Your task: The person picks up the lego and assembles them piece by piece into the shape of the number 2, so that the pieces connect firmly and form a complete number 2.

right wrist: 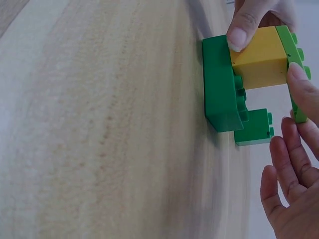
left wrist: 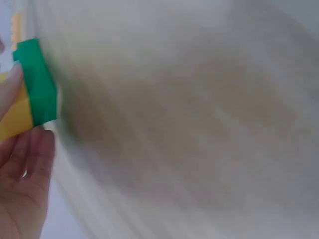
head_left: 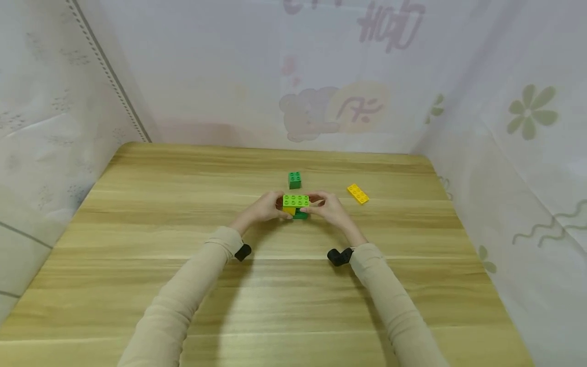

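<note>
A stack of building blocks stands between the two hands near the middle of the table. At its bottom is a long dark green brick [right wrist: 219, 87], with a yellow brick [right wrist: 259, 57] on one end of it. Across the top lies a light green studded plate [head_left: 295, 201], overhanging the yellow brick on the right. My left hand [head_left: 267, 206] grips the yellow brick, its thumb [right wrist: 240, 37] close to the seam with the dark green one. With thumb and fingers, my right hand [head_left: 331, 210] pinches the overhanging end of the light green plate.
Just behind the stack stands a small dark green brick [head_left: 294, 180]. A flat yellow plate [head_left: 357, 193] lies to the right on the wooden table [head_left: 293, 306]. Printed curtains [head_left: 220, 76] hang behind and at both sides.
</note>
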The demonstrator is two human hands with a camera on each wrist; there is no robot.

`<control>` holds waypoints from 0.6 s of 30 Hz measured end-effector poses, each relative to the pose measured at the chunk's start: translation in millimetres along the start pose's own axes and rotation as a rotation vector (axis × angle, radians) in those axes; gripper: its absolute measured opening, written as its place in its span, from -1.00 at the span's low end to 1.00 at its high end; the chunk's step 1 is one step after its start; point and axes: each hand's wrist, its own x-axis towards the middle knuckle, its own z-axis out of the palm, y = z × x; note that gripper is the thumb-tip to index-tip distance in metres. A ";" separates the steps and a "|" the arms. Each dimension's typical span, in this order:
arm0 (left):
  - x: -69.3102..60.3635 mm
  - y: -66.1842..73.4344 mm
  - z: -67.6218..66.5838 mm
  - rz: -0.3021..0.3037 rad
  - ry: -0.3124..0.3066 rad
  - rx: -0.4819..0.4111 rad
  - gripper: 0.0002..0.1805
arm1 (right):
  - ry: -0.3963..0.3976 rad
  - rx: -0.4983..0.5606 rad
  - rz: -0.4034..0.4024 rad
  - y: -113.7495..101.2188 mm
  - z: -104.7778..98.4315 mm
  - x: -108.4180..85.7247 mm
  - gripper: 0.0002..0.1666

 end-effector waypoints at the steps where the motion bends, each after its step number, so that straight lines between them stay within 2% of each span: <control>1: -0.5 0.2 -1.6 0.005 -0.011 0.003 -0.53 | -0.004 -0.006 -0.004 -0.2 0.7 0.7 -0.44; 5: -2.4 2.3 -6.7 0.015 -0.027 -0.016 -0.48 | -0.007 -0.027 -0.022 0.2 2.7 1.6 -0.45; 12: -3.6 5.5 -9.6 0.046 0.036 -0.054 -0.53 | -0.001 -0.042 -0.039 -0.1 1.6 -0.5 -0.46; 18: -2.3 7.6 -7.7 0.045 0.058 -0.107 -0.61 | -0.006 -0.038 -0.041 -1.1 -1.5 -0.9 -0.45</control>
